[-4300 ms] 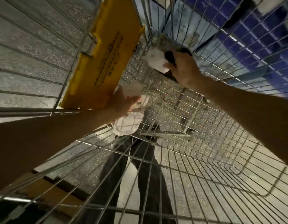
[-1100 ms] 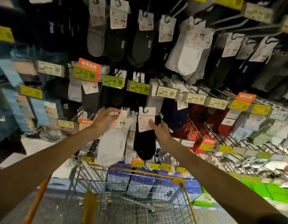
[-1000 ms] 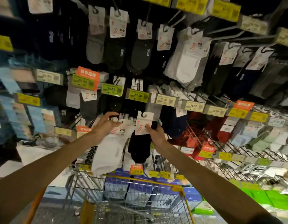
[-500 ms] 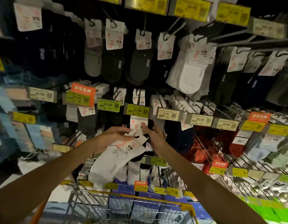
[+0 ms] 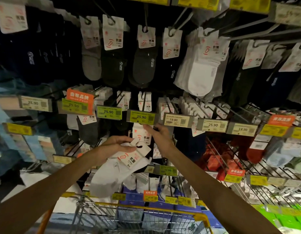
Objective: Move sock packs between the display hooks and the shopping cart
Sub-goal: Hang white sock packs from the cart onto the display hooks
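Observation:
My left hand (image 5: pixel 116 146) grips a white sock pack (image 5: pixel 119 169) by its card header, and the pack hangs tilted down to the left in front of the display. My right hand (image 5: pixel 159 134) is raised to the hook under a yellow 25.90 price tag (image 5: pixel 141 117). Its fingers pinch the top of a black sock pack's white card (image 5: pixel 142 135), and the black socks are mostly hidden behind the white pack. The wire shopping cart (image 5: pixel 139 217) with its yellow rim sits below my arms.
Rows of display hooks carry grey, black and white sock packs (image 5: pixel 197 68) above and to both sides. Price tags line the hook ends. Red packs (image 5: pixel 215 159) hang at lower right, and blue boxes (image 5: pixel 156 215) stand behind the cart.
I took both packs out of the cart and lifted them to the display. In the last second my right hand rose with the black pack up to the hook, while the white pack tilted.

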